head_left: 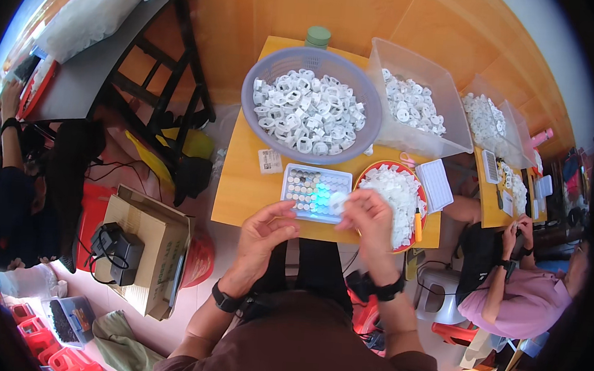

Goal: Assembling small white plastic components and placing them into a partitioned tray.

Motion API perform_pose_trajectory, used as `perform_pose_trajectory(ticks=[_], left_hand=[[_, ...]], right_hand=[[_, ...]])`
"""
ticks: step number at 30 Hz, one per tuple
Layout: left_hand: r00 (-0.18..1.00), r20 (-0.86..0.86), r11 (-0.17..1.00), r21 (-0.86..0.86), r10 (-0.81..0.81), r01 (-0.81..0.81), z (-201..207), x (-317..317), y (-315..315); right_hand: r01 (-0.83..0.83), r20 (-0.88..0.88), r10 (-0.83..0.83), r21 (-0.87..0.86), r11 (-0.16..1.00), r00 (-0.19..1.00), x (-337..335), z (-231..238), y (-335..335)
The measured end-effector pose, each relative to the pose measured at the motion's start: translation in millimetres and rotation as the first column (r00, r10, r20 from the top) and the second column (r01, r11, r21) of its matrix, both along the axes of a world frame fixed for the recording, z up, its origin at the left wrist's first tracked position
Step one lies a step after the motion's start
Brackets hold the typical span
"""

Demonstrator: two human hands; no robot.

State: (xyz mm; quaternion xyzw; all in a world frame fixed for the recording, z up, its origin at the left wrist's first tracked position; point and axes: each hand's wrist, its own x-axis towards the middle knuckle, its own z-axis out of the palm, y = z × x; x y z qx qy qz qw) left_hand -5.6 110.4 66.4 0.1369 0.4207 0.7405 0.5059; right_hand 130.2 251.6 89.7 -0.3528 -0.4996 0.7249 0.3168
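Observation:
My right hand (371,220) pinches a small white round plastic part (338,202) over the right side of a white tray (341,219). Rows of small round silvery discs (300,192) fill the tray's left part, and a patch of blue light falls across its middle. Just off the tray's near left corner, my left hand (265,232) hovers with its fingers loosely bent and apart, nothing visible in it. Beside my right hand stands a red-rimmed round tray (360,182) heaped with small white pieces (395,198); an orange-handled tool (417,227) lies on its right side.
Behind stand a grey-purple basket (246,107) and a clear bin (408,143), both holding white plastic parts. A white ridged tray (435,186) and a labelled packet (269,161) lie on the wooden table (231,202). Left is a cardboard box (159,272); co-workers (518,294) sit on both sides.

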Motion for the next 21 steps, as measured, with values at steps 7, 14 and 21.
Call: perform_pose_trajectory(ticks=[7, 14, 21], left_hand=[[1.0, 0.002, 1.0, 0.019, -0.014, 0.014, 3, -1, -2], [0.989, -0.142, 0.988, 0.15, 0.045, -0.024, 16, 12, 14], [0.976, -0.188, 0.979, 0.189, 0.107, -0.071, 13, 13, 15]], right_hand=[[-0.039, 0.048, 0.023, 0.366, 0.93, 0.999, -1, 36, 9], [-0.104, 0.141, 0.011, 0.672, 0.734, 0.99, -8, 9, -41], [-0.038, 0.098, -0.039, 0.679, 0.733, 0.994, -12, 5, -54]])
